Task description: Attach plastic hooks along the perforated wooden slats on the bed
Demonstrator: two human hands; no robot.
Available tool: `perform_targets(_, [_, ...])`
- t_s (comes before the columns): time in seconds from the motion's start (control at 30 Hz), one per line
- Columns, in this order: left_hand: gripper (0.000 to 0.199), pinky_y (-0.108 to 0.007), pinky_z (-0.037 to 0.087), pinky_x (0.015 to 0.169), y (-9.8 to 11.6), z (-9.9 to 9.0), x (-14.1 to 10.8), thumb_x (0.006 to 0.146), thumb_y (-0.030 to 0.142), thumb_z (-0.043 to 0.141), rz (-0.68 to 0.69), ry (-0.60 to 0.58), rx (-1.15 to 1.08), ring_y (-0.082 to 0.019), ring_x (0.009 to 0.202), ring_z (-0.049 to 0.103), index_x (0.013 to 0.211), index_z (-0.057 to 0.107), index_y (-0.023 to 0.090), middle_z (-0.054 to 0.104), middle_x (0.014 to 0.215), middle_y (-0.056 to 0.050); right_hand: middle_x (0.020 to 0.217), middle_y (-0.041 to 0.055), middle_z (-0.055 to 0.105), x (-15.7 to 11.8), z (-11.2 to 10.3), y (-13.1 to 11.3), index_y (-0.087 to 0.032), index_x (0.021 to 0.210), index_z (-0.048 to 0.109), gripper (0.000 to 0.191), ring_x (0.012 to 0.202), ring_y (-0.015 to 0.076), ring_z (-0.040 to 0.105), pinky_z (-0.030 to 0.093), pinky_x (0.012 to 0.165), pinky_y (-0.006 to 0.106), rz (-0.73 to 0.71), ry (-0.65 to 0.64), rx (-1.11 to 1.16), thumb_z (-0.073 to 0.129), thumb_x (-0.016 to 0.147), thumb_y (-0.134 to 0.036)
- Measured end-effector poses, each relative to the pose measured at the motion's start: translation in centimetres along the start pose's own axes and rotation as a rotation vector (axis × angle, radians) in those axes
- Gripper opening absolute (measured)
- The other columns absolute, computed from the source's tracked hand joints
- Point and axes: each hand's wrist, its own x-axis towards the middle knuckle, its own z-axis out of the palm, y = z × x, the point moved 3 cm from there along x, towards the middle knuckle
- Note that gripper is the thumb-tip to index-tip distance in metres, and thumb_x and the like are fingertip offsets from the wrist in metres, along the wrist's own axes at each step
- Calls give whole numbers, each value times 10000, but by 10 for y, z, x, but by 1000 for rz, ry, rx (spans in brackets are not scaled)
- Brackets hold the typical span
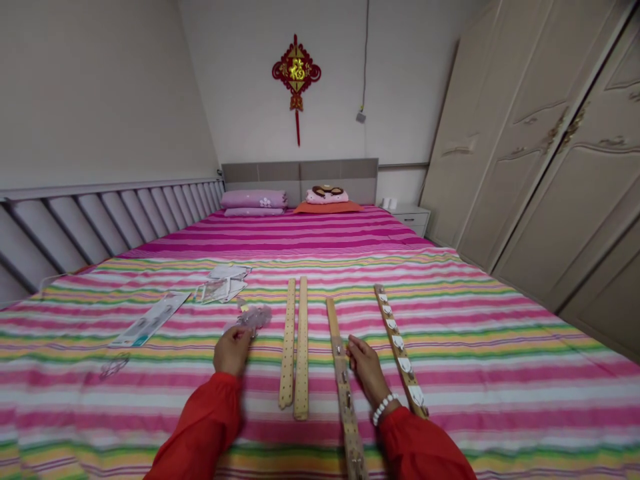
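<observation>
My left hand point(233, 350) is closed in a pinch at the lower edge of a small heap of clear plastic pieces point(256, 316); what its fingertips hold is too small to name. Beside a wooden strip with metal hooks point(345, 393), my right hand point(364, 363) has its fingers pressed together near the strip's upper hook; anything between them cannot be made out. Two bare wooden strips with holes, one point(288, 343) and another point(302, 350), lie between my hands. A strip with white hooks point(399, 343) lies right of my right hand.
White cards point(223, 285) and a long clear package point(153, 319) lie on the striped bedspread point(165, 400) at the left, with a small clear item point(115, 365) below. Pillows point(254, 200) rest by the headboard point(260, 173). A railing stands left, wardrobes point(530, 160) right.
</observation>
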Motion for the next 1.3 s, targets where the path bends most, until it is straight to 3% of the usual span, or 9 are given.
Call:
perform_targets(0.17, [270,-238,423,581,10,9,-15,563,413,700,-110,-37,-543,-153,640,574,661,667,164,644,603,4,520,-47,564,0,1,-1,-122,927,669,434,391,77,399,266,403,219,-8,5,12,738,587,-384])
perform_targets(0.27, [314,-185,386,489,24,26,-33,503,388,785,-268,-222,-800,-84,528,512,675,662,155,575,549,35,527,-39,572,-1,1,-3,-135,898,674,410,382,73,396,242,385,211,-6,-2,33,746,585,-391])
perform_targets(0.4, [300,-138,411,498,48,52,-57,487,295,843,-383,-480,-994,-40,519,506,645,636,147,573,577,34,544,-24,587,-5,2,-9,-152,848,679,375,368,59,374,203,364,197,26,-34,94,760,582,-404])
perform_targets(0.57, [378,-138,392,489,71,79,-75,461,348,861,-386,-568,-958,-34,498,501,703,665,134,579,548,35,552,-10,603,-8,6,-21,-145,795,697,345,387,51,382,218,372,188,8,-46,113,777,581,-403])
perform_targets(0.77, [423,-151,338,467,83,112,-78,446,430,844,-318,-625,-849,-35,464,477,639,624,125,564,496,36,553,-8,605,-3,22,-39,-136,714,710,299,446,68,460,303,416,185,-11,-121,85,773,589,-400])
perform_targets(1.03, [339,-203,396,514,92,140,-69,437,333,809,-205,-572,-801,-80,491,516,635,621,133,595,508,23,488,-13,609,21,35,-40,-115,786,738,306,424,76,459,324,434,197,19,-169,68,760,534,-287])
perform_targets(1.3, [236,-260,456,597,86,164,-54,482,319,718,-60,-502,-744,-132,563,574,609,633,140,633,563,-5,576,9,694,40,33,-34,-154,674,747,176,539,126,559,433,555,250,-69,-114,34,698,516,-214])
